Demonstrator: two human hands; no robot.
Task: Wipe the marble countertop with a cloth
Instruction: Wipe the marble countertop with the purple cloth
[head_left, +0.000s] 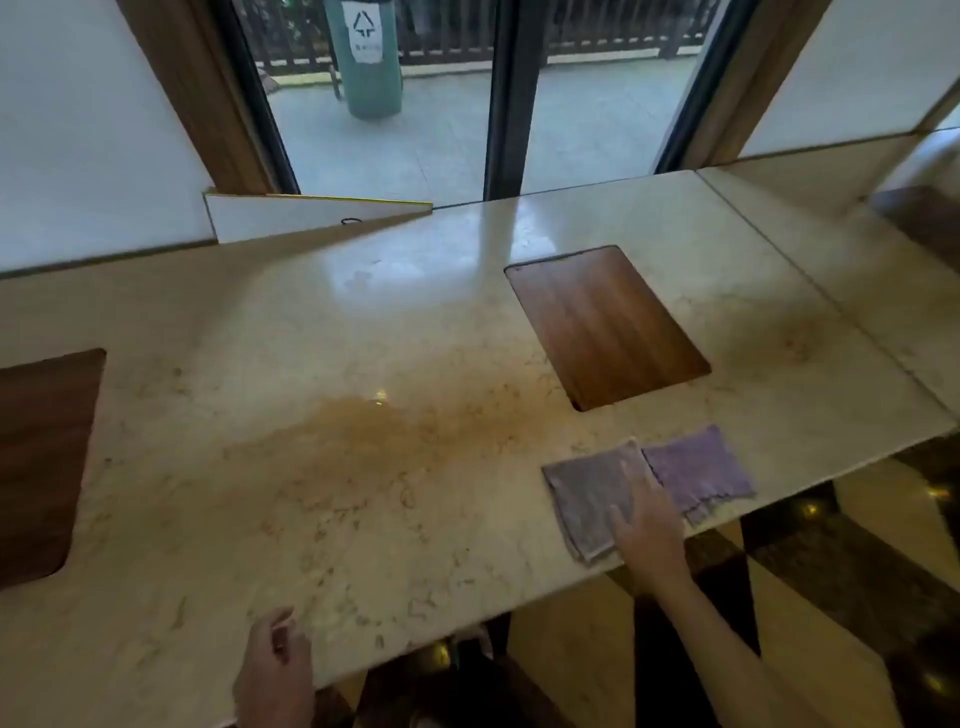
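Observation:
A beige marble countertop (363, 322) fills the head view, with a brownish stained patch (384, 426) near its middle. A purple-grey cloth (691, 462) lies spread flat by the front right edge. My right hand (647, 525) lies on the cloth with its fingers straight, pressing it onto the marble. My left hand (275, 660) rests on the front edge of the counter at the bottom, fingers loosely curled and holding nothing.
A wooden inset panel (605, 325) sits in the marble behind the cloth, and another (44, 462) at the far left. A white board (311, 215) leans at the back edge. Glass doors stand behind the counter, with a green bin (366, 57) outside.

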